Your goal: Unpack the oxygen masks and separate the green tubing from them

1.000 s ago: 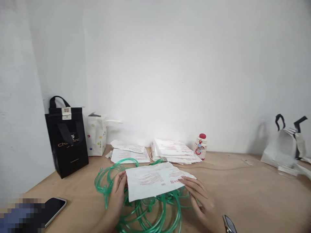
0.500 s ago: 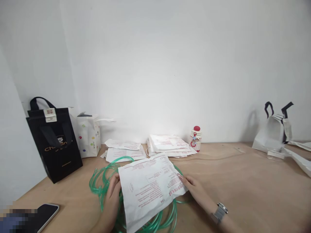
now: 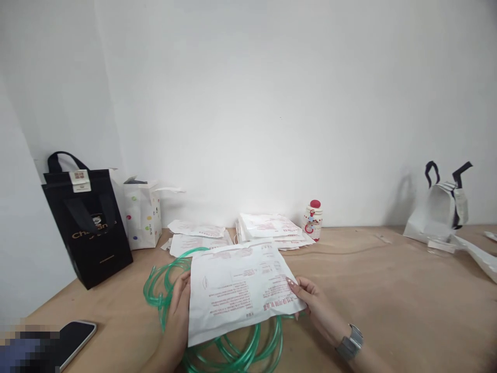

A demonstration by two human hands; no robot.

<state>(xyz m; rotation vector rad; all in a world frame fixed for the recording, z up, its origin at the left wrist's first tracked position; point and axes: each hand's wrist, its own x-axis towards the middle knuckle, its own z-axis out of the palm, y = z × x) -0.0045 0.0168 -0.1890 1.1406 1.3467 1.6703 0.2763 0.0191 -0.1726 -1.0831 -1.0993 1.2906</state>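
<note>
A white paper pouch (image 3: 236, 290) printed with red text, its lettering upside down to me, is held up between my two hands. At its left edge, my left hand (image 3: 181, 298) is closed, its fingertips partly hidden behind the paper. My right hand (image 3: 308, 298) pinches the right edge, thumb on the front, with a grey watch on that wrist. Loops of translucent green tubing (image 3: 248, 355) lie on the table under and behind the pouch, spilling out to the left. The pouch hides the middle of the coil.
Behind lie a stack of similar pouches (image 3: 267, 226) and a smaller pile (image 3: 198, 242). A red-topped bottle (image 3: 312, 221) stands beside the stack. To the left are a black bag (image 3: 93, 228), a dotted white bag (image 3: 142, 217) and a phone (image 3: 75, 339); a white bag (image 3: 435, 212) stands far right.
The pouch has tilted and its lower edge has risen, uncovering more green tubing below. My right hand has shifted slightly right, with more fingers now behind the pouch's edge.
</note>
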